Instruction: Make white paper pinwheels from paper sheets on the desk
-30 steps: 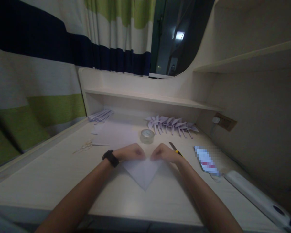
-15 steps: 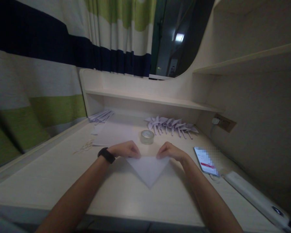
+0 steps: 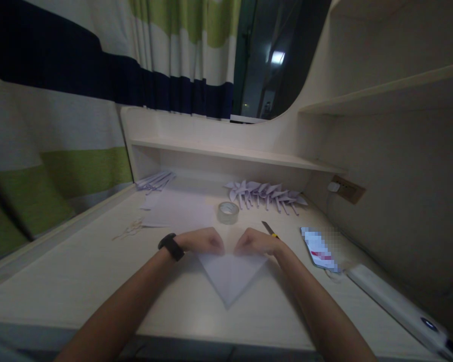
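Observation:
A sheet of white paper [image 3: 228, 279] lies on the desk in front of me, its lower corner pointing toward me. My left hand [image 3: 206, 241], with a black watch [image 3: 171, 246] on the wrist, pinches the far part of the paper left of centre. My right hand [image 3: 253, 242] pinches it close by on the right, and the curled fingers of both hands hide that far part. A utility knife [image 3: 269, 229] with a yellow and black handle lies just beyond my right wrist, its lower end covered. A roll of clear tape [image 3: 228, 213] sits past my hands.
Several paper pinwheels [image 3: 266, 193] lie in a row at the back right. Rolled paper sticks [image 3: 155, 181], flat sheets [image 3: 179, 206] and thin pale strands [image 3: 130, 229] are at the left. A phone [image 3: 320, 250] and a long white device [image 3: 396, 306] lie on the right.
Both hands have come closer together and slightly toward me, the paper shifting nearer with them. The knife beyond my right wrist has come into sight.

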`<state>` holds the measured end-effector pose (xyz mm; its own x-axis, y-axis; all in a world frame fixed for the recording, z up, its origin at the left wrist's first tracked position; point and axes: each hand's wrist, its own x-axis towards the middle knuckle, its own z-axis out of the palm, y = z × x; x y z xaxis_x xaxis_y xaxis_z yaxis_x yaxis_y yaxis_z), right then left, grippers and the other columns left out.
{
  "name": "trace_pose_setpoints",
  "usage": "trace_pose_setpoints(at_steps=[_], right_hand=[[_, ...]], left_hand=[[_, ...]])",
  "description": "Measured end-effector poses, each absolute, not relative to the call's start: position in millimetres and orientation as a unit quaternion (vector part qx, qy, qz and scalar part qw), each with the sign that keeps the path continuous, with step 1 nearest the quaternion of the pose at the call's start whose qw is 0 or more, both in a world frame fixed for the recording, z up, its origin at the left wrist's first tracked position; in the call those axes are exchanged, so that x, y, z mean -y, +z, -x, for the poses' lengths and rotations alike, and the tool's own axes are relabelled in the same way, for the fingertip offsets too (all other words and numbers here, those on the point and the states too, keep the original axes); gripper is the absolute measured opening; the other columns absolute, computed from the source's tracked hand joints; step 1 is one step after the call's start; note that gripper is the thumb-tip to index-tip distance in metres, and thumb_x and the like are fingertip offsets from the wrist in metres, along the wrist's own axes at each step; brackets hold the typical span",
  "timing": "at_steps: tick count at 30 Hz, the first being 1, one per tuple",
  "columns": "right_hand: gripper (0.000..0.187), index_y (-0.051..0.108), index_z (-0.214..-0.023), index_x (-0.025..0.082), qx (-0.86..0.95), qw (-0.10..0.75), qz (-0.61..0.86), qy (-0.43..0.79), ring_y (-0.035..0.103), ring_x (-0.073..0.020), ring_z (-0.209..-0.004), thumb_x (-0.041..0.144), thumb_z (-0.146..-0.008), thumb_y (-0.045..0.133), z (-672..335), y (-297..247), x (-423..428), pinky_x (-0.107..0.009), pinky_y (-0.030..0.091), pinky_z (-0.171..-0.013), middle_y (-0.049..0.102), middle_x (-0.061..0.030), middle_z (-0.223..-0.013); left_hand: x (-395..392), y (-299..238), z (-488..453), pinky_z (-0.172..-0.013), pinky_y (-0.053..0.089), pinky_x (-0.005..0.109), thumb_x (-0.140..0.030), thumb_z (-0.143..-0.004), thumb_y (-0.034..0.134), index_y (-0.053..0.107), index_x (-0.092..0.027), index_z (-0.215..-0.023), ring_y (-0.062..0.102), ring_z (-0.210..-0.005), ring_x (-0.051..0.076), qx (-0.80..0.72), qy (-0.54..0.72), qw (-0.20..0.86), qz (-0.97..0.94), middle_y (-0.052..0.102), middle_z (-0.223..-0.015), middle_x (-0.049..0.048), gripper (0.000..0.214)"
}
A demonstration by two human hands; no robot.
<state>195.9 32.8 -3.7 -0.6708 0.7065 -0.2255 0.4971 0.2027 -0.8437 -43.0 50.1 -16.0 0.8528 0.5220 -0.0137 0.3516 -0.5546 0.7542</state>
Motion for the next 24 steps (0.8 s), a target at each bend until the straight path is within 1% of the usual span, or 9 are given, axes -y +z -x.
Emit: trace_pose_setpoints(at_steps=[4,8,14,19,24], right_hand=[[0.021,0.072,-0.068,0.010,0.748,0.134,0.398,0.514,0.033,-0.0055,-0.041,0.029,-0.066,0.065,-191,-5,-31,-0.020,0.023,-0.042,0.048,0.0043,-0.046],[0.020,0.072,-0.067,0.010,0.745,0.157,0.395,0.514,0.035,-0.0061,-0.042,0.030,-0.064,0.068,-197,-5,-36,-0.020,0.025,-0.043,0.051,0.0035,-0.046],[0.019,0.074,-0.069,0.011,0.760,0.191,0.398,0.476,0.051,-0.0102,-0.051,0.028,-0.060,0.072,-217,4,-43,-0.022,0.038,-0.052,0.064,-0.0006,-0.055],[0.017,0.074,-0.069,0.011,0.715,0.162,0.414,0.540,0.065,-0.0171,-0.058,0.024,-0.058,0.069,-232,12,-41,-0.027,0.051,-0.061,0.070,-0.0056,-0.062],[0.017,0.074,-0.071,0.011,0.703,0.144,0.413,0.561,0.068,-0.0180,-0.063,0.021,-0.059,0.065,-240,16,-41,-0.027,0.054,-0.065,0.072,-0.0069,-0.067]], left_hand=[[-53,-18,44,-0.058,0.040,0.020,-0.032,-0.079,0.060,0.071,-0.012,-0.078,0.054,-0.061,0.012,-0.254,0.126,0.394,-0.874,0.067,-0.070,0.0031,0.023],[-58,-19,47,-0.060,0.041,0.022,-0.033,-0.079,0.060,0.070,-0.012,-0.078,0.056,-0.064,0.013,-0.254,0.146,0.397,-0.870,0.068,-0.072,0.0042,0.023],[-62,-11,56,-0.056,0.038,0.021,-0.038,-0.077,0.062,0.069,-0.011,-0.073,0.050,-0.057,0.011,-0.270,0.168,0.422,-0.849,0.063,-0.064,0.0022,0.028],[-64,-5,68,-0.054,0.035,0.022,-0.037,-0.076,0.062,0.067,-0.011,-0.068,0.046,-0.054,0.010,-0.301,0.169,0.404,-0.847,0.060,-0.058,0.0005,0.028],[-69,-8,75,-0.054,0.035,0.022,-0.036,-0.076,0.061,0.068,-0.012,-0.070,0.047,-0.054,0.010,-0.307,0.173,0.397,-0.848,0.061,-0.061,0.0011,0.026]])
